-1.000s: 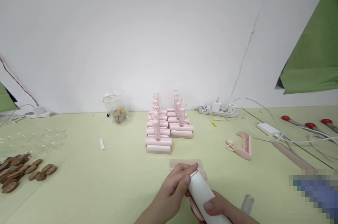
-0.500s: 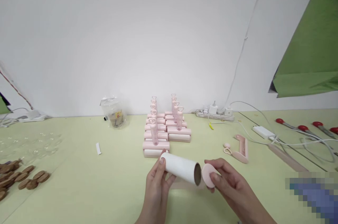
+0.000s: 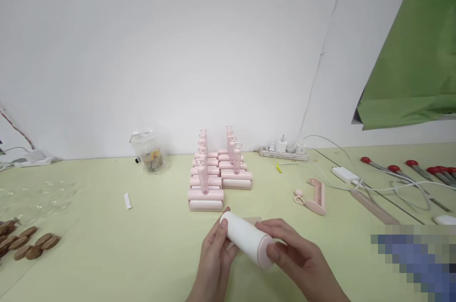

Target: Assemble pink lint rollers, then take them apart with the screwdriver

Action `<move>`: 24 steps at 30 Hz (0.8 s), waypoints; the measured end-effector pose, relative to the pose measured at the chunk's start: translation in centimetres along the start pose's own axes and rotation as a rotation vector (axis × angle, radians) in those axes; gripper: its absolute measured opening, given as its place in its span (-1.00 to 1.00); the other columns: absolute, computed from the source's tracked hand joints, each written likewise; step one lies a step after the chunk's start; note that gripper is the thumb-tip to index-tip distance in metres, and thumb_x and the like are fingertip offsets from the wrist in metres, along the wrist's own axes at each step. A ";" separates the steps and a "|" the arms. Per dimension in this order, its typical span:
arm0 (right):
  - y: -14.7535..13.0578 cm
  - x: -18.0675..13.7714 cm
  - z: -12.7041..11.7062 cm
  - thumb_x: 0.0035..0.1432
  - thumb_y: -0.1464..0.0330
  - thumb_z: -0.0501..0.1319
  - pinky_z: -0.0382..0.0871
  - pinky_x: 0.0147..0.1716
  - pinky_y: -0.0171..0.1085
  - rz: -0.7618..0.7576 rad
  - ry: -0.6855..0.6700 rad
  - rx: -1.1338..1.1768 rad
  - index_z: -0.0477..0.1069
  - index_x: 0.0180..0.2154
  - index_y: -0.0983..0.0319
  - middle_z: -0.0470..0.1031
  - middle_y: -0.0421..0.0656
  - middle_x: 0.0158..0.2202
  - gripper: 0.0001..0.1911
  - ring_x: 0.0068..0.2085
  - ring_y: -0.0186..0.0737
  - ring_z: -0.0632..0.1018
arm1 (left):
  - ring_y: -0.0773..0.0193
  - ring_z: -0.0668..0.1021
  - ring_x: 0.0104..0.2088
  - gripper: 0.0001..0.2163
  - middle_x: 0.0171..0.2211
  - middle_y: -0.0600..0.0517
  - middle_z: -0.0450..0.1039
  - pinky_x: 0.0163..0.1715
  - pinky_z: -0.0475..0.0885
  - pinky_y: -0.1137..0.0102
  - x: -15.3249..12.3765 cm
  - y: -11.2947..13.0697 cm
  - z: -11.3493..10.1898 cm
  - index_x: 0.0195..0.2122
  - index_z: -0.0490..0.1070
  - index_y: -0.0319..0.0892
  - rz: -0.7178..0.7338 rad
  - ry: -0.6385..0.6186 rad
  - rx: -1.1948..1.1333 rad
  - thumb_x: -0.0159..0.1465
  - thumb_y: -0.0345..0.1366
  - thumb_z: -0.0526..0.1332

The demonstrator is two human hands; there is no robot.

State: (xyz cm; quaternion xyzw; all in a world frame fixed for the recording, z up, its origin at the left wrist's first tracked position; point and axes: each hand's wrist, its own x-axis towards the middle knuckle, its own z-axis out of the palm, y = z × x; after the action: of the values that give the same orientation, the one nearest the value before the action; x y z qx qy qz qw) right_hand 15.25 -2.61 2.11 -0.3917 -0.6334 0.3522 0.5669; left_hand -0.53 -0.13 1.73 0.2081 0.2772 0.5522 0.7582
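Note:
A white lint roller refill (image 3: 244, 238) lies tilted in my left hand (image 3: 213, 254), whose fingers and thumb wrap its far left end. On its near right end sits a round pink end cap (image 3: 264, 253), covering the cardboard opening. My right hand (image 3: 297, 254) grips the cap, thumb on its face and fingers behind the roll's edge. Beyond the hands stand two rows of pink lint rollers (image 3: 205, 195) with upright clear-pink handles. To the right on the table lie a pink roller cover (image 3: 318, 200) and a small pink heart-loop piece (image 3: 298, 196).
A power strip (image 3: 283, 154) with plugs and white cables runs along the wall. Red-tipped tools (image 3: 395, 169) are at right. A plastic-wrapped cup (image 3: 151, 157), a white strip (image 3: 127, 201), brown wooden discs (image 3: 33, 250) and clear domes (image 3: 53, 197) lie leftward.
The pink end cap has moved from beside the refill onto its open end, with my right hand. The roll has tilted down to the right. The view has shifted slightly.

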 end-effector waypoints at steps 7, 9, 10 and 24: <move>-1.7 -0.1 0.1 0.12 0.44 0.17 0.43 -0.31 -0.34 -0.506 -0.100 -0.419 0.35 -0.06 0.09 0.43 -0.10 -0.24 -0.68 -0.25 -0.21 0.47 | 0.15 0.47 -0.20 -0.68 -0.28 -0.08 0.41 -0.26 0.40 0.38 -0.2 0.5 2.0 -0.10 0.28 -0.22 -0.144 -0.010 -0.099 0.14 -0.21 0.19; -2.4 0.3 0.3 0.13 0.45 0.16 0.41 -0.31 -0.31 -0.627 -0.161 -0.550 0.35 -0.08 0.17 0.44 -0.07 -0.27 -0.72 -0.27 -0.21 0.46 | 0.17 0.49 -0.30 -0.61 -0.35 -0.08 0.40 -0.38 0.42 0.40 -0.2 0.4 3.4 -0.15 0.30 -0.25 -0.260 0.031 -0.097 0.13 -0.05 0.14; -2.8 0.8 0.2 0.14 0.42 0.17 0.40 -0.28 -0.28 -0.655 -0.223 -0.584 0.36 -0.09 0.19 0.44 -0.06 -0.27 -0.74 -0.26 -0.21 0.46 | 0.22 0.49 -0.38 -0.57 -0.40 -0.06 0.38 -0.46 0.41 0.43 -0.2 0.3 4.0 -0.19 0.31 -0.27 -0.298 0.065 -0.081 0.11 0.01 0.13; 6.5 11.3 -14.5 0.09 0.32 0.15 0.29 -0.25 -0.12 0.328 0.110 -1.174 0.39 -0.32 0.28 0.40 -0.07 -0.27 -0.84 -0.26 -0.12 0.43 | 0.51 0.29 -0.66 -0.76 -0.44 0.12 0.25 -0.74 0.23 0.58 1.6 2.1 1.9 -0.32 0.19 -0.15 0.057 0.044 -0.040 0.14 -0.11 0.15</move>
State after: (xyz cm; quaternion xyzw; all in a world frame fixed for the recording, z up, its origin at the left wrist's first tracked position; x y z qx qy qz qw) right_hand 29.69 10.44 2.96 -0.7485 -0.6232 0.0064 0.2268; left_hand -0.45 2.07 4.20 0.1884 0.2768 0.5837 0.7397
